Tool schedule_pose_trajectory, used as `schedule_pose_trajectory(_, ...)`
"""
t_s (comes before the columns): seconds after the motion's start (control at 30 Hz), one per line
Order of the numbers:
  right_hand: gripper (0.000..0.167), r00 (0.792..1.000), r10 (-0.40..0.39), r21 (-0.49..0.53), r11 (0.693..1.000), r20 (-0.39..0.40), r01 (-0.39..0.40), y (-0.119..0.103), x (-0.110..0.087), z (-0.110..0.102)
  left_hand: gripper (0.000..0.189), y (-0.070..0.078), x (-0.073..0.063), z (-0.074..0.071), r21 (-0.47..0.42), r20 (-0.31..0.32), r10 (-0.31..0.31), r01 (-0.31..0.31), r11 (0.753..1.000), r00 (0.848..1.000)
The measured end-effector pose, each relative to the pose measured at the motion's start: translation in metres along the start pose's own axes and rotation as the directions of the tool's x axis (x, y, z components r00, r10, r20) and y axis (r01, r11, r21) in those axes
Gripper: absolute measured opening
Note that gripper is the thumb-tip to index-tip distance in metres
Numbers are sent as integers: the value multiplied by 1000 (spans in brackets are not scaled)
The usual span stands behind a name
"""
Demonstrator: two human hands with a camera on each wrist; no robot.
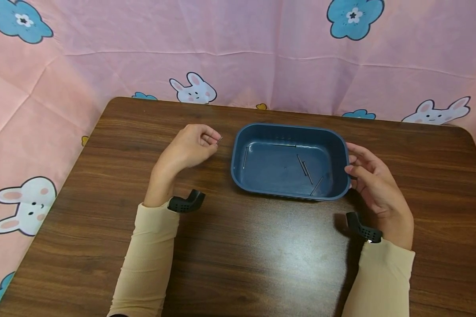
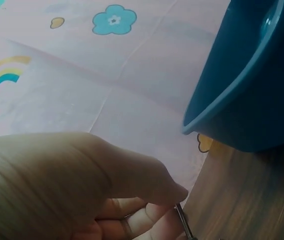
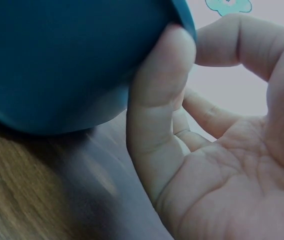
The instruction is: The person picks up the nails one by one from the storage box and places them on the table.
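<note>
A blue plastic box (image 1: 271, 169) with rounded corners stands on the table, with several thin metal nails (image 1: 307, 172) scattered over its floor. To the left of it, my left hand (image 1: 187, 146) pinches a nail (image 2: 183, 220) between thumb and fingertips, a short way off the box's near-left wall. The nail's head points down in the left wrist view. At the opposite end, my right hand (image 1: 377, 182) holds the box's right rim; the thumb (image 1: 355, 171) lies at the edge and the other fingers are partly hidden behind the wall.
The brown wooden table (image 1: 238, 255) has rounded far corners. Behind it and along the left hangs a pink cloth (image 1: 238, 35) with rabbits and blue flowers. A black wrist mount (image 1: 186, 201) sticks out from the left sleeve, another mount (image 1: 362, 229) from the right.
</note>
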State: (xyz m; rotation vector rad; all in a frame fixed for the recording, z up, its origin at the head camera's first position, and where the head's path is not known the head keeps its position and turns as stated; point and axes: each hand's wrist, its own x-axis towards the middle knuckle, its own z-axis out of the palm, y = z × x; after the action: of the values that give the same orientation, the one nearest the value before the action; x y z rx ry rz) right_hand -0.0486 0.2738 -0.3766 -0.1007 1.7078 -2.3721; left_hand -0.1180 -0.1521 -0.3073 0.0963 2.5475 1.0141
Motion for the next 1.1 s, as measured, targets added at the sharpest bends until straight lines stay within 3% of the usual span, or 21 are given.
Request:
schedule_pose_trajectory(0.27, 47, 1000, 7, -8, 1000, 4, -7, 0, 2, 1, 26, -3, 2, 2, 53, 21, -14, 13, 999, 1000)
schedule_pose_trajectory(1.1, 48, 1000, 8, 14, 1000, 9, -9, -2, 1, 0, 27, -9, 5, 6, 148, -14, -5, 7, 989, 1000)
